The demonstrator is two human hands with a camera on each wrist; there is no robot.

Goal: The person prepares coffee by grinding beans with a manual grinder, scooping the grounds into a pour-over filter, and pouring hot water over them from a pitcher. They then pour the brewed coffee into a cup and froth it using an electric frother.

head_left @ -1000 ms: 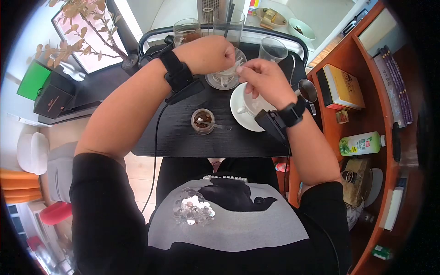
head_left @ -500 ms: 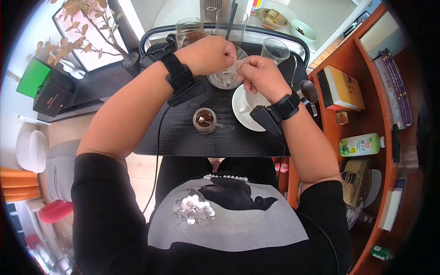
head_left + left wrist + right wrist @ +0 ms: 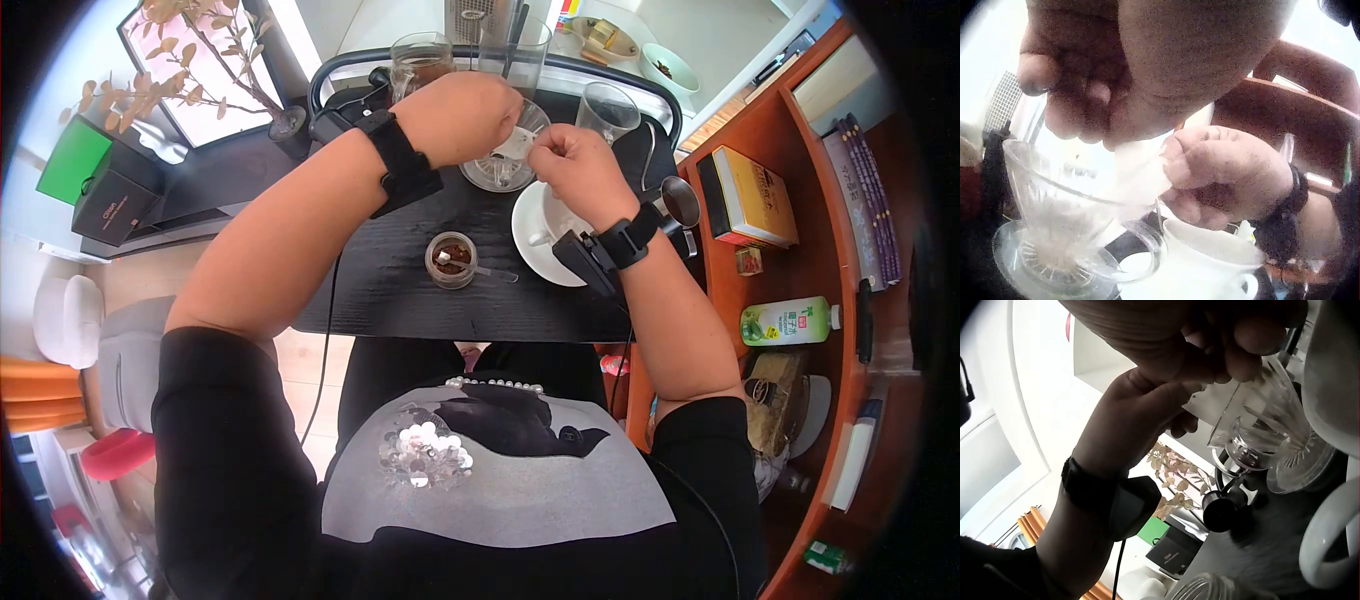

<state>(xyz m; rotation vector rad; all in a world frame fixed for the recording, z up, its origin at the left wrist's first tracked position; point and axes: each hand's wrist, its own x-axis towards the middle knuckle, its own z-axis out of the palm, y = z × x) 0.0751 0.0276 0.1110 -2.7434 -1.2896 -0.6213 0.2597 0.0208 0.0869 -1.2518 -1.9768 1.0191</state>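
Note:
Over a clear ribbed coffee dripper (image 3: 1054,206) both hands hold a piece of thin white paper that looks like a coffee filter (image 3: 1141,172). My left hand (image 3: 465,118) grips its left side, fingers curled, with the wrist bent over the dripper. On the other side my right hand (image 3: 582,172) pinches the paper between thumb and fingers. Just below the right hand stands a white cup (image 3: 560,212) on a white saucer (image 3: 528,243). The dripper's lower part is hidden by the left hand in the head view, but its flat base and handle show in the left wrist view.
Nearer me on the black table (image 3: 400,300) sits a small jar of brown grounds (image 3: 452,250) with a clear-handled spoon (image 3: 497,274). Glassware (image 3: 610,110) and a brown-filled glass jug (image 3: 420,65) line the back. A metal cup (image 3: 682,203) stands right, beside the wooden shelf (image 3: 720,260).
Both hands stay at the paper over the dripper, with a slight shift of the fingers. More of the white paper shows between them now. The whole view has drifted slightly.

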